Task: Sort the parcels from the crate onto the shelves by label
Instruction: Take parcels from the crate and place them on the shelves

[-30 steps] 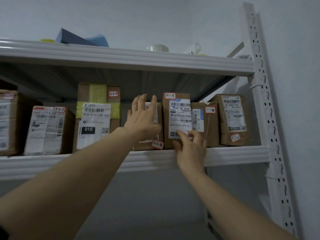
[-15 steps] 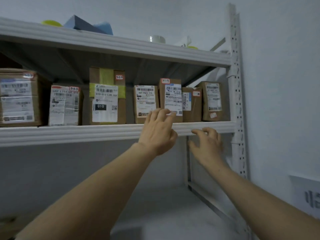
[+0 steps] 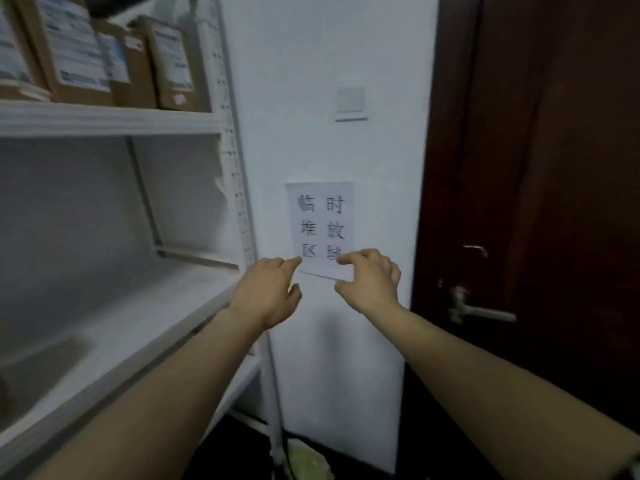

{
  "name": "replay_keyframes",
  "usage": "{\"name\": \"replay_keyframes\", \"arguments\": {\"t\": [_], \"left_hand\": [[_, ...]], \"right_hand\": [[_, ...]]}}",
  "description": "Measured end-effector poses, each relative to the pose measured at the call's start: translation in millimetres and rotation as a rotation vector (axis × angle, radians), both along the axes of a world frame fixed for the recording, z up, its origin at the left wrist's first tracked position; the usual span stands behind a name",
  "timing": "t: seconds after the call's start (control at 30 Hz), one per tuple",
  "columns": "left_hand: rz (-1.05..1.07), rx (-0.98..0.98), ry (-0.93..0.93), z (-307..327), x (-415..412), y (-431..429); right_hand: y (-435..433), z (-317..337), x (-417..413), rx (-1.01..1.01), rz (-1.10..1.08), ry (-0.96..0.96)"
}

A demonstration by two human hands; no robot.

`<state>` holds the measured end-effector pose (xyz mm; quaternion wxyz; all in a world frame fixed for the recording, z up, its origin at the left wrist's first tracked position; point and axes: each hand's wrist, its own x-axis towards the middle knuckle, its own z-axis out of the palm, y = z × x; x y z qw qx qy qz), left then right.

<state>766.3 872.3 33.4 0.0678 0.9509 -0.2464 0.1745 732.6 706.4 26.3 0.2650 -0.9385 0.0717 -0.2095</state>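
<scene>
1. Forearms enter from the bottom edge: the left forearm (image 3: pixel 156 393) crosses in front of the shelving, and the right forearm (image 3: pixel 485 368) comes in from the lower right.
2. The left hand (image 3: pixel 268 292) holds nothing. Its fingers are relaxed and slightly spread, the forefinger reaching furthest forward and the thumb apart.
3. The right hand (image 3: pixel 370 282) is just beside it and also holds nothing. Its fingers are loosely curled, with an open gap between thumb and forefinger.
4. The white lower shelf (image 3: pixel 104 323) runs along the left, beside the left forearm.
5. A perforated upright post (image 3: pixel 239 168) stands at the rack's right end. A pale yellow-green object (image 3: pixel 308 462), too blurred to name, lies at its foot.
6. A paper sign (image 3: pixel 322 223) with printed characters hangs on the white wall (image 3: pixel 311 46). Both hands' fingertips overlap its lower edge in the view, but whether they touch it cannot be told.
7. A light switch (image 3: pixel 350 102) sits higher on the wall. A dark brown door (image 3: pixel 554 150) with a metal door handle (image 3: pixel 478 310) stands to the right.
8. The parcels (image 3: pixel 79 50) are brown cardboard boxes with blurred white labels. They stand side by side on the upper shelf (image 3: pixel 104 119) at top left, well apart from both hands.
</scene>
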Motion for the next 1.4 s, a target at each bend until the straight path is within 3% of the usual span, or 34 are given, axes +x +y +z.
{"name": "replay_keyframes", "arguments": {"t": [0.37, 0.63, 0.83, 1.2, 1.4], "left_hand": [[-0.532, 0.036, 0.291, -95, -210, -261], [-0.958, 0.115, 0.43, -143, -478, -434], [-1.14, 0.192, 0.488, -161, -627, -515], [-1.296, 0.308, 0.621, -210, -747, -681], [-1.114, 0.532, 0.812, -266, -776, -789]], "right_hand": [[-203, -89, -300, 0.124, -0.495, 0.15], [-319, -133, -612, 0.29, -0.987, 0.24], [-356, -153, -777, 0.389, -1.241, 0.24], [-448, -212, -903, 0.678, -1.495, 0.102], [-549, -252, -915, 0.785, -1.593, 0.126]]}}
